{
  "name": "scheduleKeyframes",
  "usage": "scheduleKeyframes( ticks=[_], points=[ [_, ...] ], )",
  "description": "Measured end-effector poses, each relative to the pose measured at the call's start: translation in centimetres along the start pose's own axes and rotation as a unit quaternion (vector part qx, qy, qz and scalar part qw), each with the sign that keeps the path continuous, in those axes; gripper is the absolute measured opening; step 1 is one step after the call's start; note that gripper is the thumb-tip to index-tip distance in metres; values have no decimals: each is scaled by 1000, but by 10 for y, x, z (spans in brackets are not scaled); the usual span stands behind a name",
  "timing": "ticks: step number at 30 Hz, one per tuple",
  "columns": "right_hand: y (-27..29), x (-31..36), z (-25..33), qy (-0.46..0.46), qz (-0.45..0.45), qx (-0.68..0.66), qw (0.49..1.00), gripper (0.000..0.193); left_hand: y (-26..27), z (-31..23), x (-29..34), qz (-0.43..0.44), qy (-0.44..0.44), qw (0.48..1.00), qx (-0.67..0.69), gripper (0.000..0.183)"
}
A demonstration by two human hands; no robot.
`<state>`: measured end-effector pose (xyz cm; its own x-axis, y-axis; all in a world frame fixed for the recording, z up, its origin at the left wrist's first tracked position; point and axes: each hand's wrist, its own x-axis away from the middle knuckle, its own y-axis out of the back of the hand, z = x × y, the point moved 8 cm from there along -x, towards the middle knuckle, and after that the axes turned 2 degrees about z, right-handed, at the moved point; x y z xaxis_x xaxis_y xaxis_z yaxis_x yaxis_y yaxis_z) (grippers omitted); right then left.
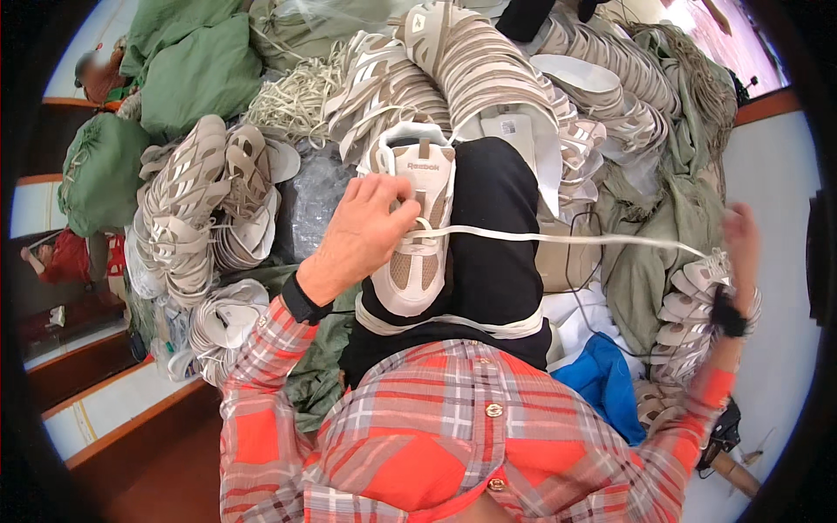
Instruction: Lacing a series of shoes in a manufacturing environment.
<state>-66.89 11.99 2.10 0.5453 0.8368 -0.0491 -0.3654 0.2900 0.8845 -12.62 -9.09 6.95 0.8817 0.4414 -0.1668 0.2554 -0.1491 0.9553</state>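
Observation:
A beige and white shoe upper (410,283) lies across my lap, its toe pointing toward me. My left hand (370,222) is closed on its lacing area, fingers curled at the tongue. From the eyelets a cream shoelace (558,236) stretches far to the right in mid-air. It runs to my right hand (741,240), which is raised at the far right and closed on the lace. That hand is smeared by motion, so its exact finger hold is unclear. Another pale lace or cord (510,329) lies across my lap.
Nested shoe uppers (475,74) are heaped ahead, with more stacks (187,205) at the left and right (689,314). A bundle of laces (296,96) lies among them. Green cloth sacks (196,91) stand at the far left; a blue cloth (602,383) lies by my right side.

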Motion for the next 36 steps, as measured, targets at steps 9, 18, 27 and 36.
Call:
scheduleKeyframes(
  ticks=[9, 18, 27, 36],
  points=[
    [-221, 100, 397, 233, 183, -237, 925, 7, 3, 48, 55, 179, 104, 978, 10, 13],
    [-240, 119, 402, 241, 204, -185, 931, 10, -38, 16, 8, 112, 116, 974, 157, 17],
    [-258, 116, 405, 155, 215, -221, 938, 6, -59, 31, -3, 210, 173, 944, 185, 20],
    [-258, 124, 392, 134, 237, -247, 930, 9, -69, 26, -18, 255, 65, 961, 82, 17]
  ],
)
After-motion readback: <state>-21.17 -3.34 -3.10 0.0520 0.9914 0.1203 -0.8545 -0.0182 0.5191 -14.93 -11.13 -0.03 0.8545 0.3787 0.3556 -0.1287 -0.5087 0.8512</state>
